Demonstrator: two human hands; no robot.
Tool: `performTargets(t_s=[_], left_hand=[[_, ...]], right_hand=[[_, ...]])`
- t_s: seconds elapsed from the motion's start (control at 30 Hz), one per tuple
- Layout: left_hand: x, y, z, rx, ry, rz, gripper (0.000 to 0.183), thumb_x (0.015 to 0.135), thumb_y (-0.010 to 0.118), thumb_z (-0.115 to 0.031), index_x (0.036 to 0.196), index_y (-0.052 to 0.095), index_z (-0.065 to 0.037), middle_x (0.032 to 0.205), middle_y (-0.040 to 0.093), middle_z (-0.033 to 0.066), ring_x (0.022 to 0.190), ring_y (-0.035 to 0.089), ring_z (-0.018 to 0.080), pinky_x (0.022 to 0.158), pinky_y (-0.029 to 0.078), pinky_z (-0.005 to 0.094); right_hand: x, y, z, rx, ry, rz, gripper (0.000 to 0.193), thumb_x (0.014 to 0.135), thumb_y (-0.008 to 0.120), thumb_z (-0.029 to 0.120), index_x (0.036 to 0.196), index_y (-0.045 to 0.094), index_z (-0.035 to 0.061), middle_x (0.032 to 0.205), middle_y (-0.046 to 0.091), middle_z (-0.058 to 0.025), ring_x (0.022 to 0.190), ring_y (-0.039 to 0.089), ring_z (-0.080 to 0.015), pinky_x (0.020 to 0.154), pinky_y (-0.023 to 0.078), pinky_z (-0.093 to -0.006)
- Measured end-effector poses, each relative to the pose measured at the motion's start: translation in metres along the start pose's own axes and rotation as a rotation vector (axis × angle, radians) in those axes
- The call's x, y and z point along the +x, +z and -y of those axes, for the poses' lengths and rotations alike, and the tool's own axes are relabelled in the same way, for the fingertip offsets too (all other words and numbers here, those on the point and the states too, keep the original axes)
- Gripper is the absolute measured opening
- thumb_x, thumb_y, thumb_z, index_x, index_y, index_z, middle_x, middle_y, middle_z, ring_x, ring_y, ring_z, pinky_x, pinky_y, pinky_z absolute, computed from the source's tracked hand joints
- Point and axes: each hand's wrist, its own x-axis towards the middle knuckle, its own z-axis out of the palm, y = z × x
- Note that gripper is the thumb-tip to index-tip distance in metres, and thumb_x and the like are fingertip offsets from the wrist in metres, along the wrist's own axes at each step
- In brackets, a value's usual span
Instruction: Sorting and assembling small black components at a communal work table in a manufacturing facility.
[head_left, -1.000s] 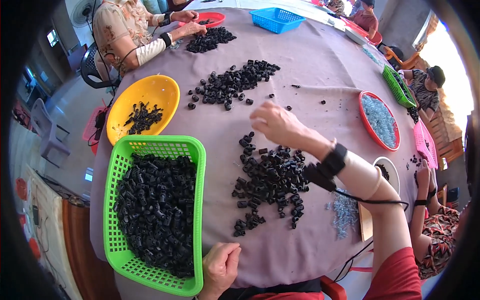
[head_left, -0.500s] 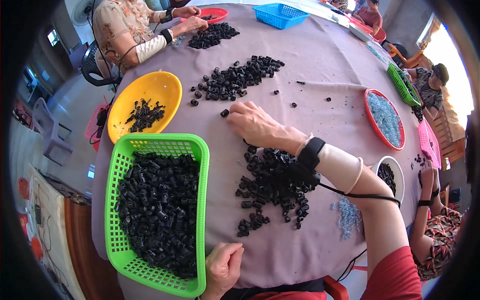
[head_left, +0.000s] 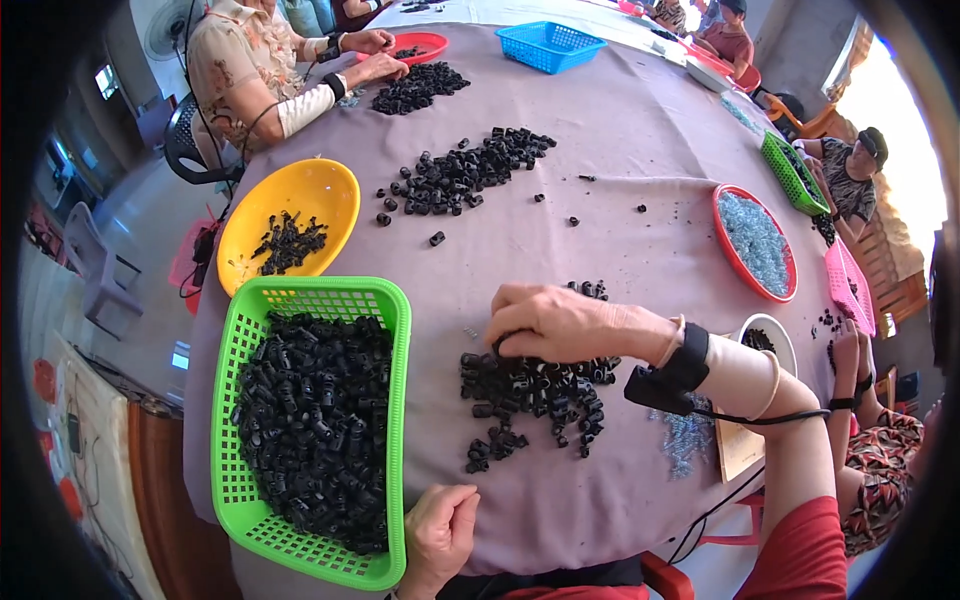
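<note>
My right hand (head_left: 560,322) is over a near pile of small black barrel-shaped plastic parts (head_left: 540,385), which look like cord-lock bodies. Its fingers are curled together, with a dark part showing at the fingertips. A black strap and a pale sleeve wrap that wrist. My left hand (head_left: 440,530) is closed in a fist beside the right wall of a green basket (head_left: 399,420), thumb on top; the inside of the fist is hidden. Black plastic pieces (head_left: 315,430) fill much of the basket. Farther off lies another heap of black barrels (head_left: 465,175), with one loose barrel (head_left: 437,239) in front.
A yellow bowl (head_left: 335,205) holds thin black pieces behind the basket. At right are a red tray (head_left: 757,245) of small bluish pieces, a white bowl (head_left: 785,345) and scattered bluish pieces (head_left: 685,440). A blue basket (head_left: 550,48) stands far back. Co-workers sit around the table.
My right hand has drawn back toward me from the far heap to the near pile. The loose barrel it was beside stays on the table. My left hand remains closed by the basket.
</note>
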Motion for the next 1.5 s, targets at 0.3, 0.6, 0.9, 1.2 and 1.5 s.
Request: performTargets(t_s=[0.3,0.6,0.9,1.2,1.5], left_hand=[[-0.001,0.001,-0.003,0.057,-0.037,0.005,0.011,0.076,0.066,0.001,0.086,0.061,-0.003,0.071,0.058,0.0102,0.058,0.058,0.0251,0.051,0.046,0.0320],[-0.001,0.002,-0.006,0.036,-0.036,-0.008,0.009,0.078,0.065,0.000,0.086,0.062,-0.002,0.073,0.059,0.0111,0.063,0.058,0.0274,0.056,0.046,0.0331],[-0.002,0.000,-0.008,0.039,-0.070,0.006,0.006,0.081,0.063,-0.001,0.087,0.062,-0.001,0.076,0.060,0.0127,0.068,0.059,0.0300,0.061,0.047,0.0345],[-0.002,0.003,-0.005,0.031,-0.033,-0.004,0.006,0.081,0.063,-0.002,0.087,0.061,-0.001,0.077,0.060,0.0133,0.069,0.059,0.0310,0.061,0.047,0.0355],[-0.003,0.001,-0.004,0.004,-0.051,-0.014,0.007,0.081,0.062,-0.001,0.087,0.060,0.000,0.079,0.061,0.0140,0.071,0.060,0.0315,0.063,0.048,0.0360]], right_hand=[[0.002,-0.038,-0.107,-0.409,0.205,-0.531,0.030,0.081,0.061,0.015,0.109,0.058,0.0052,0.112,0.052,-0.0140,0.105,0.051,-0.0308,0.091,0.043,-0.0383],[0.004,-0.041,-0.121,-0.326,0.288,-0.434,0.035,0.080,0.059,0.020,0.112,0.058,0.0071,0.116,0.052,-0.0129,0.110,0.047,-0.0298,0.095,0.039,-0.0392],[-0.012,-0.016,-0.024,0.040,0.265,-0.129,0.016,0.077,0.063,0.015,0.087,0.067,0.0037,0.092,0.061,-0.0118,0.093,0.058,-0.0271,0.085,0.045,-0.0374],[0.050,-0.012,-0.077,-0.291,-0.032,-0.489,0.021,0.081,0.061,0.013,0.101,0.062,0.0054,0.104,0.057,-0.0111,0.099,0.055,-0.0257,0.083,0.047,-0.0377],[0.106,0.000,-0.041,-0.545,0.015,-0.393,0.021,0.074,0.066,0.019,0.090,0.059,0.0076,0.094,0.054,-0.0072,0.098,0.051,-0.0253,0.088,0.039,-0.0397]])
